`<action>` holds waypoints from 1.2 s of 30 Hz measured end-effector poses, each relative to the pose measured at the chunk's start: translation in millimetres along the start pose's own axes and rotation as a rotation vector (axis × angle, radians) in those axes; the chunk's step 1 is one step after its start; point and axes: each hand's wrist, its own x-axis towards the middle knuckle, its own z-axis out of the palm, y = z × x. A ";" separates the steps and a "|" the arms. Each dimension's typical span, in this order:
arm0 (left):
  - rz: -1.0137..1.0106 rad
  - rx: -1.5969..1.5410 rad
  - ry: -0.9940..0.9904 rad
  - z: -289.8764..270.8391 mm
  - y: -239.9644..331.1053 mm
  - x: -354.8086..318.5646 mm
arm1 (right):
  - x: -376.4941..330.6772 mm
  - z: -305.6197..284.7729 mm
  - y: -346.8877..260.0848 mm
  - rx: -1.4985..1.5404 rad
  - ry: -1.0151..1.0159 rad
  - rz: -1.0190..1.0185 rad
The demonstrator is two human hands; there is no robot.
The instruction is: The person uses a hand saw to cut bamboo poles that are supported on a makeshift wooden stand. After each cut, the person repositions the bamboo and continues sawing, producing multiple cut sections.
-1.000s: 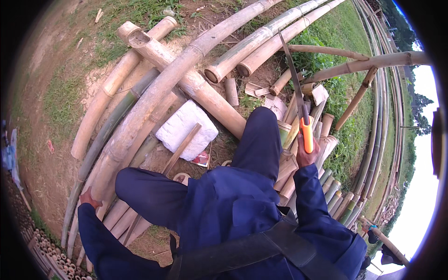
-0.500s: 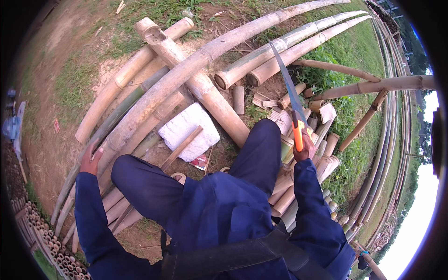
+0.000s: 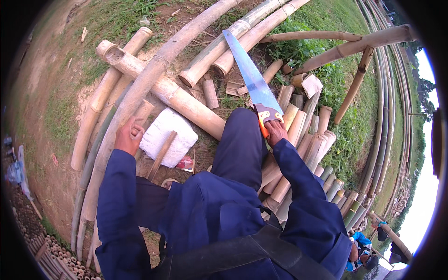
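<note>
My right hand (image 3: 276, 131) grips the orange and dark handle of a hand saw (image 3: 252, 73) above my right knee. Its wide, toothed blade points up and away to the left, its flat face showing. My left hand (image 3: 129, 135) is raised with loosely curled fingers and nothing visible in it. It is over or beside a long bamboo pole (image 3: 122, 120); whether it touches is unclear. This pole crosses a thicker bamboo piece (image 3: 181, 99) with a notch cut near its far end. A white block-like bundle (image 3: 169, 138) lies beside my left hand, with a bamboo strip (image 3: 162, 156) across it.
Cut bamboo lengths (image 3: 303, 140) are piled to my right. Two thick poles (image 3: 219, 49) lie ahead, near a bamboo frame (image 3: 359, 46). Long poles (image 3: 383, 116) run along the far right. A person in blue (image 3: 361, 249) is at the lower right; stacked bamboo (image 3: 65, 259) lies lower left.
My left hand has come up off the bamboo pole and moved inward toward the white bundle. The saw has swung left and turned its blade face up. My view has shifted to the right.
</note>
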 end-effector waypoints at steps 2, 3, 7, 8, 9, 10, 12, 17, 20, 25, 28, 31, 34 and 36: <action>-0.012 0.095 0.108 -7.7 -5.1 40.0 | -1.2 -0.4 -5.7 -0.022 -0.058 -0.017; -0.035 0.188 0.149 -11.0 2.4 56.3 | -3.3 1.2 -5.9 0.003 -0.013 -0.016; 0.138 0.462 0.495 -7.4 -10.5 104.6 | -13.3 10.9 -5.7 0.021 -0.051 0.038; 0.103 0.502 0.489 -6.3 -15.4 111.6 | -12.9 7.9 -9.6 0.016 -0.035 0.014; 0.075 0.536 0.477 -3.3 -15.9 117.9 | -16.1 4.2 -10.9 0.006 -0.021 -0.001; 0.048 0.571 0.463 -2.2 -17.8 121.4 | -16.9 1.6 -13.0 0.018 -0.045 0.019; -0.028 0.611 0.347 1.2 -12.2 130.5 | -22.8 -4.6 -16.2 0.037 -0.057 0.068; -0.116 0.643 0.269 5.1 -14.7 140.0 | -62.4 -24.7 -49.6 0.175 0.137 0.158; -0.248 0.585 0.183 10.3 -20.0 152.7 | -92.9 -33.0 -64.9 0.212 0.167 0.217; -0.181 0.461 0.133 15.9 1.3 159.4 | -98.5 -74.3 -66.8 0.168 0.289 0.224; -0.153 0.397 0.138 -3.3 -8.2 135.6 | -60.9 -118.2 -80.8 0.160 0.366 0.182; -0.132 0.300 0.137 -5.1 -40.6 83.1 | -53.4 -126.2 -93.1 0.221 0.368 0.167; -0.093 0.334 0.134 -24.9 -64.8 42.3 | -72.1 -100.2 -81.3 0.347 0.320 0.209; -0.118 0.389 0.121 -51.9 -99.0 11.6 | -79.8 -81.0 -78.9 0.428 0.259 0.267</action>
